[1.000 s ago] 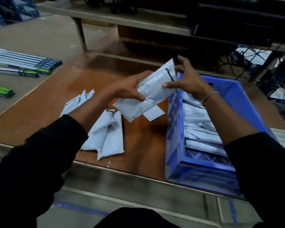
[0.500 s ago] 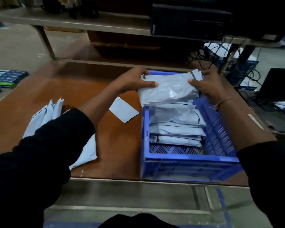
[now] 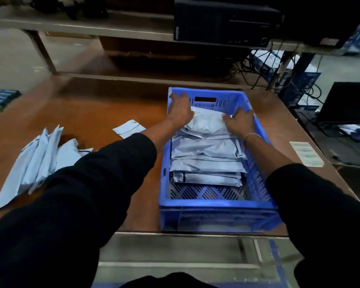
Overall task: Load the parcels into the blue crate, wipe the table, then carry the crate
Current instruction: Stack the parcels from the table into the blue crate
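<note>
The blue crate (image 3: 216, 215) stands on the right part of the brown table (image 3: 96, 113), with several grey parcels stacked flat inside it. Both of my hands reach into its far end. The topmost parcel (image 3: 208, 122) lies between them on the stack. My left hand (image 3: 180, 110) lies over that parcel's left end, fingers stretched toward the crate's far wall. My right hand (image 3: 240, 121) pinches the parcel's right end beside the right wall. Several more loose parcels (image 3: 35, 156) lie in a heap at the table's left, partly hidden by my left sleeve.
A small flat envelope (image 3: 129, 127) lies on the table left of the crate, and a paper label (image 3: 307, 153) near the right edge. A shelf with a black box (image 3: 222, 21) runs behind the table. Cables and a dark screen (image 3: 345, 102) are at the right.
Both hands carried the parcel from above the table over the crate and lowered it onto the far end of the stack. The view swung right, centring the crate.
</note>
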{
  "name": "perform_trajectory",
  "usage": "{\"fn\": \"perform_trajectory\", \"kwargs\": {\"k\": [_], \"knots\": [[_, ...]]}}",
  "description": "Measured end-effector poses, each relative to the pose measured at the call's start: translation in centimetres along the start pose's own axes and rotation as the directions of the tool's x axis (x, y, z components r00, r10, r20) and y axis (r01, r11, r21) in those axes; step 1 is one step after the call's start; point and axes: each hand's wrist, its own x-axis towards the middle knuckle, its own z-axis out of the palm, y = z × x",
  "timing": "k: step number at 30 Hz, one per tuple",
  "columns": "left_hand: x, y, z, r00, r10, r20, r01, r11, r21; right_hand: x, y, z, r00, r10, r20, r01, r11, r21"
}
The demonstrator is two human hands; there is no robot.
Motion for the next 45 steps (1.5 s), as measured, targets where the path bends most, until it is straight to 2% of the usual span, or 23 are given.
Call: {"fn": "perform_trajectory", "kwargs": {"k": [3,5,9,12,17,23,25,28,30,33,36,38,41,45], "knots": [[0.0,0.2,0.7,0.999,0.045,-0.027,-0.041,0.991,0.131,0.0,0.7,0.2,0.987,0.000,0.162,0.009,0.998,-0.056],[-0.3,0.3,0.9,0.995,0.089,-0.044,-0.079,0.977,0.196,0.3,1.6,0.3,0.981,-0.010,0.195,0.029,0.995,-0.096],[0.0,-0.5,1.0,0.982,0.189,-0.018,-0.173,0.928,0.329,0.3,2.3,1.1,0.984,-0.070,0.166,0.095,0.984,-0.153],[0.0,-1.0,1.2,0.948,0.294,0.119,-0.317,0.890,0.328,-0.1,2.3,1.8,0.983,-0.131,0.127,0.160,0.953,-0.256],[0.0,-1.2,1.8,0.926,0.296,0.235,-0.369,0.841,0.396,-0.9,1.7,1.8,0.948,-0.313,0.056,0.312,0.881,-0.355],[-0.2,-1.0,1.4,0.916,0.324,0.235,-0.393,0.843,0.367,-1.7,1.0,1.9,0.954,-0.277,0.116,0.301,0.878,-0.372],[-0.6,-1.6,0.7,0.916,0.364,0.168,-0.399,0.871,0.285,-1.8,0.1,1.8,0.957,-0.277,0.088,0.290,0.891,-0.348],[-1.3,-3.5,-1.3,0.909,0.416,-0.006,-0.414,0.907,0.077,-1.5,-2.2,1.6,0.961,-0.275,0.036,0.275,0.923,-0.271],[-1.8,-5.3,-2.9,0.917,0.378,-0.129,-0.388,0.919,-0.063,-1.3,-4.3,1.7,0.951,-0.309,-0.001,0.303,0.932,-0.197],[-3.0,-8.7,-5.2,0.934,0.240,-0.267,-0.309,0.915,-0.259,-1.5,-8.2,2.6,0.948,-0.318,-0.025,0.317,0.948,-0.029],[-4.3,-13.3,-6.7,0.964,0.120,-0.236,-0.210,0.890,-0.405,-3.0,-12.8,4.4,0.956,-0.280,0.086,0.252,0.937,0.244],[-5.0,-16.5,-7.3,0.986,0.047,-0.161,-0.120,0.866,-0.486,-4.1,-15.8,6.0,0.937,-0.302,0.174,0.232,0.914,0.333],[-6.2,-21.4,-8.2,0.993,-0.101,-0.064,0.050,0.838,-0.543,-6.1,-20.1,8.9,0.889,-0.322,0.325,0.213,0.920,0.329],[-8.2,-27.4,-9.9,0.965,-0.259,-0.031,0.187,0.767,-0.614,-9.3,-25.0,13.9,0.727,-0.249,0.640,0.159,0.968,0.195]]}}
